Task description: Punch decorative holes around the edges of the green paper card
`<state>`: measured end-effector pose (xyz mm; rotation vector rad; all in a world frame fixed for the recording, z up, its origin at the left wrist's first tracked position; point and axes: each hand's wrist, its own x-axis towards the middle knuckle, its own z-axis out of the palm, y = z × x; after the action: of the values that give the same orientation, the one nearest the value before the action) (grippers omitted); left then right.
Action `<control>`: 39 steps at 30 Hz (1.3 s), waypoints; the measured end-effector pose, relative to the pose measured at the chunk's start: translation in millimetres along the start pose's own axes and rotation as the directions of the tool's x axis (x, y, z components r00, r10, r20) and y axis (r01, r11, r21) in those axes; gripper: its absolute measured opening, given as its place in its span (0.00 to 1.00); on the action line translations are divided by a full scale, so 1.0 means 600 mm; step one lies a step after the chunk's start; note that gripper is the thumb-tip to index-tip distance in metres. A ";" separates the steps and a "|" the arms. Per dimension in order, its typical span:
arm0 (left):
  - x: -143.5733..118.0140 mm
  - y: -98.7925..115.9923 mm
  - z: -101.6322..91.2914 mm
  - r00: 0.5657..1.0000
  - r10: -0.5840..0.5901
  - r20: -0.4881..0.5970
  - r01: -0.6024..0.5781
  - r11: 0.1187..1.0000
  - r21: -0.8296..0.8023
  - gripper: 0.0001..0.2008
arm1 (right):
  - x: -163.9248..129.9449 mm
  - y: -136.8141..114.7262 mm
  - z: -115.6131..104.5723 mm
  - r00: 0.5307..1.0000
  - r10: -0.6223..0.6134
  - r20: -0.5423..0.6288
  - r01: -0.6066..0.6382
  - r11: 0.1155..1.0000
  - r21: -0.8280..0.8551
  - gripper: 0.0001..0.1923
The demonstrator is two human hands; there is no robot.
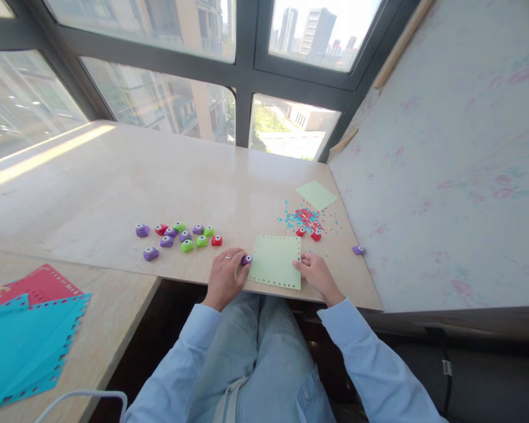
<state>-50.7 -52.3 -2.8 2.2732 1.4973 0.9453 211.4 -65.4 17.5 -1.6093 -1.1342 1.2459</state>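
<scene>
A pale green sheet of paper (pixel 275 261) lies at the table's front edge, with small shapes punched along its borders. My left hand (pixel 226 277) is closed around a purple craft punch (pixel 246 259) at the sheet's left edge. Whether the paper sits inside the punch's slot I cannot tell. On the other side, my right hand (pixel 318 274) pinches the sheet's right edge between thumb and fingers. Two red craft punches (pixel 316 235) stand just beyond the sheet's top right corner.
Several purple, green and red punches (pixel 187 246) stand to the left. Red and blue paper bits (pixel 306 219) are scattered at the right near another green sheet (pixel 317 195). A lone purple punch (pixel 358 250) sits by the wall. Punched blue paper (pixel 30 346) and red paper (pixel 44 283) lie far left.
</scene>
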 end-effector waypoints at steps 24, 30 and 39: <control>0.009 -0.009 0.005 0.994 -0.112 -0.008 0.111 0.993 -0.048 0.11 | 0.006 0.019 -0.020 0.998 -0.055 -0.016 0.056 0.995 0.082 0.18; 0.015 -0.009 -0.007 0.987 -0.144 0.066 0.151 0.980 -0.128 0.11 | 0.017 0.022 -0.015 0.996 -0.092 -0.005 0.092 0.996 -0.007 0.16; 0.018 -0.011 -0.014 0.977 -0.174 0.122 0.194 0.964 -0.182 0.14 | 0.008 0.023 -0.022 0.995 -0.098 -0.012 0.098 0.994 -0.056 0.16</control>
<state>-57.9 -40.9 4.1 1.9778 1.4732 0.8622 227.5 -65.3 5.7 -1.5811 -1.2332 1.1467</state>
